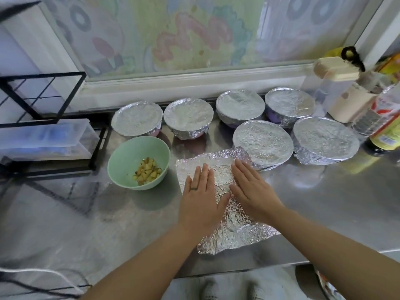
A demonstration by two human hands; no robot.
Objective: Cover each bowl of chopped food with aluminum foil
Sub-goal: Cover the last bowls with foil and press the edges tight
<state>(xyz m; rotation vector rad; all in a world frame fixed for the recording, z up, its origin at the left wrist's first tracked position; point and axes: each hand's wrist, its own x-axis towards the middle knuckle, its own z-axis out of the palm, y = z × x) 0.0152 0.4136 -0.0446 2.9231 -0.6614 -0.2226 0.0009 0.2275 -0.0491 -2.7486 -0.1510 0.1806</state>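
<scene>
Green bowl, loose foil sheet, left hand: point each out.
green bowl (127, 156), head view, bare inner wall
loose foil sheet (229, 232), head view, crumpled near end
left hand (200, 200), head view, back of hand

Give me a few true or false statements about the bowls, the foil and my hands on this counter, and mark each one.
1. The left hand and right hand lie flat on the foil sheet. True.
2. The green bowl is covered with foil. False: it stands open, with chopped food showing inside.
3. Six foil-covered bowls are in view. True.
4. The foil sheet lies left of the green bowl. False: it lies to the bowl's right.
</scene>
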